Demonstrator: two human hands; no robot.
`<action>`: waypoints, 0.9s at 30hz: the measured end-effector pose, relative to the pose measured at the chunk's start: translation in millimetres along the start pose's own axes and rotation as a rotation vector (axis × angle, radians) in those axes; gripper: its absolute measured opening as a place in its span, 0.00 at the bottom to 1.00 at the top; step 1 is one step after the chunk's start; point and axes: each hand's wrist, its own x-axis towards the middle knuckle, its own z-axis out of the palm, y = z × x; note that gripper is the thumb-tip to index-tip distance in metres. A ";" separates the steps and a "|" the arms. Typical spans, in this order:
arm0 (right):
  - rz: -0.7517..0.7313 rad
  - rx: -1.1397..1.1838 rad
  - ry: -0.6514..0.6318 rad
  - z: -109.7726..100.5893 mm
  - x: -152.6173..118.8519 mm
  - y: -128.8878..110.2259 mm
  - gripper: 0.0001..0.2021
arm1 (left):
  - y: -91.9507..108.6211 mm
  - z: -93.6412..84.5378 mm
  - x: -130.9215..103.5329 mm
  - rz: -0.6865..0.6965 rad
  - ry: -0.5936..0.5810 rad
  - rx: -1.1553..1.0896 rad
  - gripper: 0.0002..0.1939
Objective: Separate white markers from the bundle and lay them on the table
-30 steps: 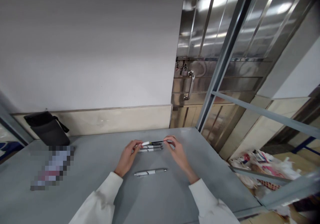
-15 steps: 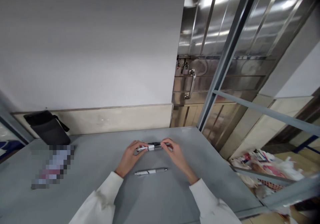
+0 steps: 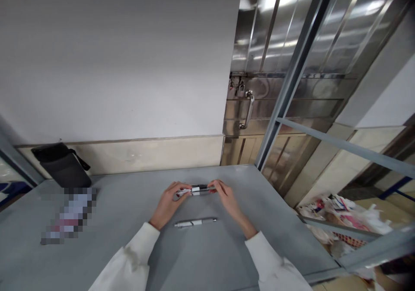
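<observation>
- Bundle of slim pens [image 3: 197, 190] — black and silver, with white bands
- Lone slim pen [image 3: 195, 222] — silver, white middle
- Flat metal table [image 3: 123, 222] — plain grey
- Soft fabric pouch [image 3: 61, 165] — black
- Long sleeves [image 3: 129, 260] — white

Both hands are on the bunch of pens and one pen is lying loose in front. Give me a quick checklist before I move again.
1. Left hand pinches the left end of the bunch of pens: ok.
2. Right hand pinches the right end of the bunch: ok.
3. Pens in the bunch lie side by side, ends level: cannot tell, fingers cover both ends.
4. Loose pen lies flat on the grey table, apart from both hands: ok.
5. Loose pen well away from the table's edges: ok.
6. Black pouch stands at the far left by the wall, away from the hands: ok.
</observation>
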 end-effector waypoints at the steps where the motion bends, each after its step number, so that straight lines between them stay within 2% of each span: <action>1: 0.006 0.005 0.021 -1.6 1.0 1.2 0.19 | 0.3 -0.3 0.0 -0.006 0.005 -0.004 0.09; 5: 0.027 0.018 0.071 -8.0 3.3 3.5 0.12 | 0.0 -1.4 -0.2 -0.030 0.030 -0.009 0.09; 11: 0.036 0.099 0.111 -11.0 4.2 2.9 0.10 | -2.4 -0.4 -0.1 -0.031 0.038 -0.025 0.10; 16: 0.070 0.183 0.091 -10.8 4.5 -0.6 0.09 | -0.3 -0.7 -0.4 -0.016 0.021 -0.025 0.09; 27: 0.065 0.178 0.047 -10.4 4.2 -0.7 0.07 | 2.0 -1.5 -0.1 -0.017 0.017 -0.037 0.09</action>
